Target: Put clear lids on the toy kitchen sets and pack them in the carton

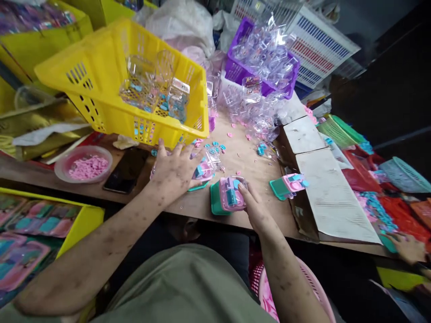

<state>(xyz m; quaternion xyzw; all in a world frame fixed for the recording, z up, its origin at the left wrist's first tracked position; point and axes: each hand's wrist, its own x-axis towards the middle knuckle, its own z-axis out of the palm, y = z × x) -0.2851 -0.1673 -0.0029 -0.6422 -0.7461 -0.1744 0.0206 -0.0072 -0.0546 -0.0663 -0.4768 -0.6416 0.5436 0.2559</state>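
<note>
My left hand (175,172), fingers spread and palm down, lies over the table in front of the yellow basket. Beside its thumb is a pink, purple and teal plastic toy piece (204,171) with a clear cover, partly hidden by the hand. My right hand (255,204) grips the right side of a small plastic toy box (222,195) with a teal body and a pink and lilac face; its far fingers are hidden. Another such toy box (284,186) lies apart to the right. Small blue rings (215,144) and pink bits (230,134) are scattered beyond my hands.
A yellow basket (134,119) holds clear cases; a purple basket (234,67) overflows with clear covers. Left are a bowl of pink pieces (88,167) and a phone (126,171). A cardboard divider (333,193) stands right. Another person's hand (409,247) works beyond it.
</note>
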